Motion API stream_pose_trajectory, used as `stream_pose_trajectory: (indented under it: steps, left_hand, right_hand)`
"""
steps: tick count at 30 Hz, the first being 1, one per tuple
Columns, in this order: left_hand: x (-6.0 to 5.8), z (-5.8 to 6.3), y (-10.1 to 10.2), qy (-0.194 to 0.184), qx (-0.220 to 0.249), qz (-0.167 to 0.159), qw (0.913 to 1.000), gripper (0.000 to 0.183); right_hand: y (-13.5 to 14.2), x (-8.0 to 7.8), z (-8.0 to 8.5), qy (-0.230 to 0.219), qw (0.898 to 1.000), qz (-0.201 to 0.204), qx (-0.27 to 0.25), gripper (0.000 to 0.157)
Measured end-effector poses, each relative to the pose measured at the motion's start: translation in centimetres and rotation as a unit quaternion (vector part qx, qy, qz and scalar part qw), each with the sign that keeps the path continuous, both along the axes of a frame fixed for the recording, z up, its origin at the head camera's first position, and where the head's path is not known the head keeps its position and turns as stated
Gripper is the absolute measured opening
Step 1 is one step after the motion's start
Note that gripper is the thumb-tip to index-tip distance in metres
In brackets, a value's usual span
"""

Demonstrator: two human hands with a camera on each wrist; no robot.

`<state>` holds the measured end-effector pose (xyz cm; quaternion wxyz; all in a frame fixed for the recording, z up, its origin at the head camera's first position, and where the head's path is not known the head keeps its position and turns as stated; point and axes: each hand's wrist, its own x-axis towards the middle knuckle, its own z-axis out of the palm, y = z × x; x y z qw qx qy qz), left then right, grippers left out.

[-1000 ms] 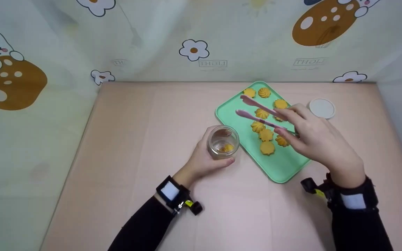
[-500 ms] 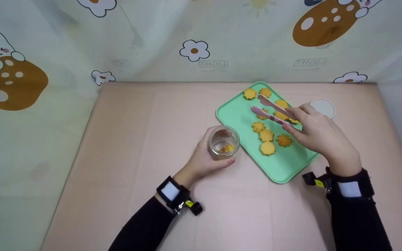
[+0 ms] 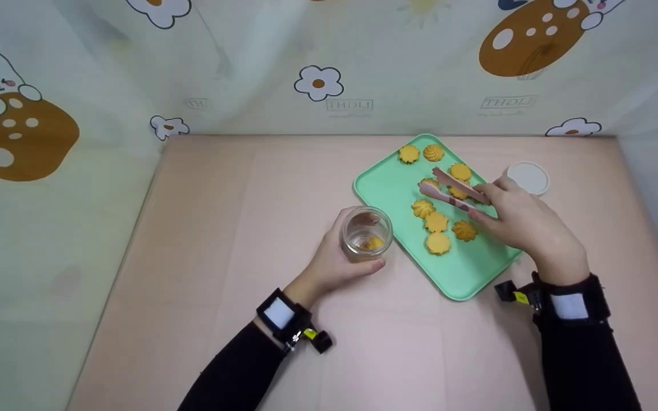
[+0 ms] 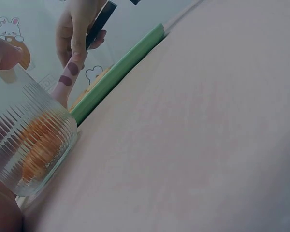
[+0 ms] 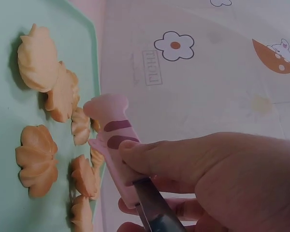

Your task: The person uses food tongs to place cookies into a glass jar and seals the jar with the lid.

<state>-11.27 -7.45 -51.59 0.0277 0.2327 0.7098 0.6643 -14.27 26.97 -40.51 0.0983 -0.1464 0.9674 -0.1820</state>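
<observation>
My left hand [image 3: 332, 260] grips a clear glass jar [image 3: 350, 238] upright on the table, its mouth facing up. Golden cookies [image 4: 41, 154] show through the ribbed glass in the left wrist view. With my right hand [image 3: 526, 225] I hold pink tongs [image 3: 438, 195], thumb on one arm and fingers on the other. The tong tips are spread and reach down over a cookie [image 3: 430, 182], partly covered by them in the head view. Around it, several swirled and flower-shaped cookies [image 3: 437, 243] lie on a green tray [image 3: 460, 277].
A round white lid [image 3: 528, 178] lies beyond my right hand, beside the tray. A patterned curtain [image 3: 249, 68] rises along the table's back edge. Pink cloth [image 3: 203, 228] covers the table. Both wrists carry strapped cameras.
The tongs have moved right and down toward the cookie on the tray, and their tips have come closer together. My left hand and the jar have stayed still.
</observation>
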Motion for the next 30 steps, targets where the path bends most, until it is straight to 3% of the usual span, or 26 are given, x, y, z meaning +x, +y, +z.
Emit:
stream_pose_trajectory:
  steps: [18,30]
  left_hand:
    - [-0.03,-0.12,-0.01,0.002,-0.003,0.001,1.0,0.089]
    - [-0.02,-0.32,0.0,0.001,0.006,-0.005,1.0,0.089]
  right_hand:
    - [0.02,-0.68,-0.83,-0.04,0.999,-0.023,0.008,0.063]
    - [0.15,-0.87,-0.97,-0.03,1.0,-0.002,0.0,0.059]
